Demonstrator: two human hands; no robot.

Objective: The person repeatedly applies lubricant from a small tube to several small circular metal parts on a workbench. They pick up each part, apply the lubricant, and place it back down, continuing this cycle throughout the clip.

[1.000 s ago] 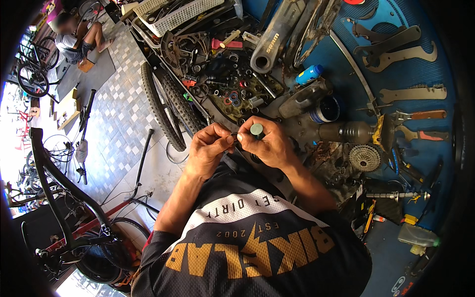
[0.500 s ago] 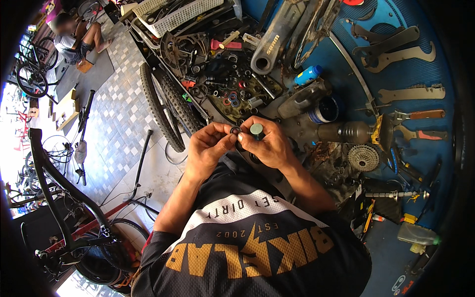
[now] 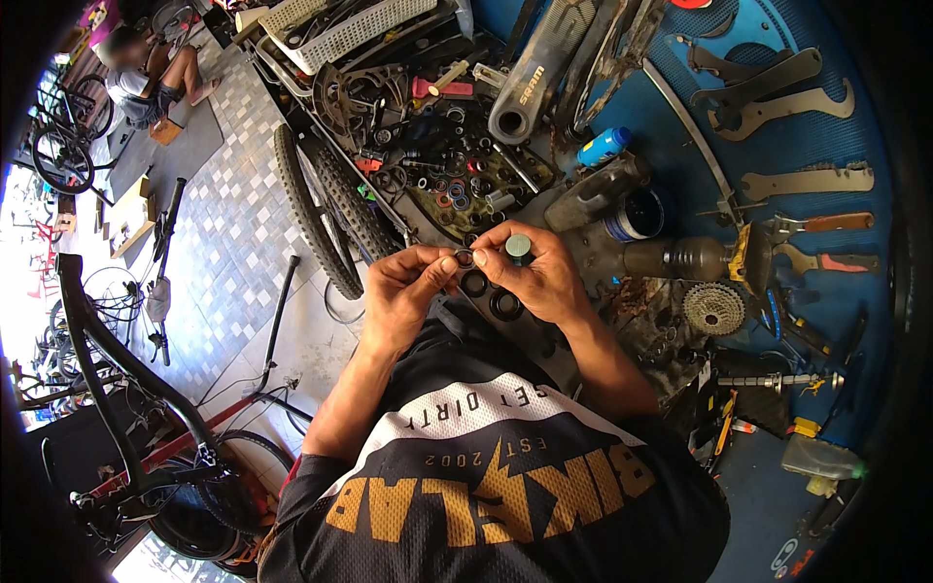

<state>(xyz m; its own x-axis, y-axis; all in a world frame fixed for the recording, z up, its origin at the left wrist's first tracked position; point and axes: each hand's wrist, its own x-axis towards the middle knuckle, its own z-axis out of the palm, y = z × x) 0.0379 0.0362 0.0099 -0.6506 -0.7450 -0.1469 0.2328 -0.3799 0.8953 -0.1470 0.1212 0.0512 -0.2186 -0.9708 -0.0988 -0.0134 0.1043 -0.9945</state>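
Note:
My left hand and my right hand meet in front of my chest. Their thumbs and fingertips pinch a small metal ring between them. A tool with a round green end pokes up from the curled fingers of my right hand; the rest of it is hidden. Just below the fingers lie two black rings, a nearer one and a farther one.
Loose bearings and small parts crowd a grimy tray ahead. To the right are a blue bottle, a dark jug, a cassette and spanners on a blue panel. Tyres and a bike frame stand left; a person sits far left.
My right hand has shifted slightly right, its green-ended tool along with it. The ring between my fingertips has tilted and shows thinner. Both black rings below have come into fuller sight.

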